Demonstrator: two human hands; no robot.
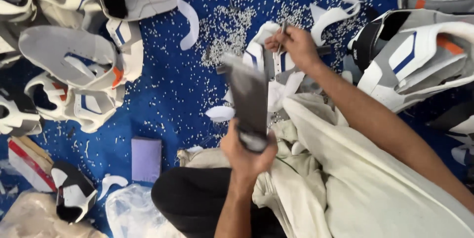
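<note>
1. Open blue floor (168, 95), strewn only with small white bits, runs down the middle between the hands and the left pile.
2. Stacked shoe uppers (74, 55) block the left side.
3. More shoe uppers (419, 60) crowd the right.
4. A purple block (146, 158) sits on the near floor.

Two bare hands, left hand (245, 150) and right hand (292, 44); one flat grey blurred tool (248, 100); one thin metal punch (282, 33); one lilac rectangular foam block (146, 158); one cream cloth (375, 183); white leather shoe uppers (74, 55) too heaped to count
</note>
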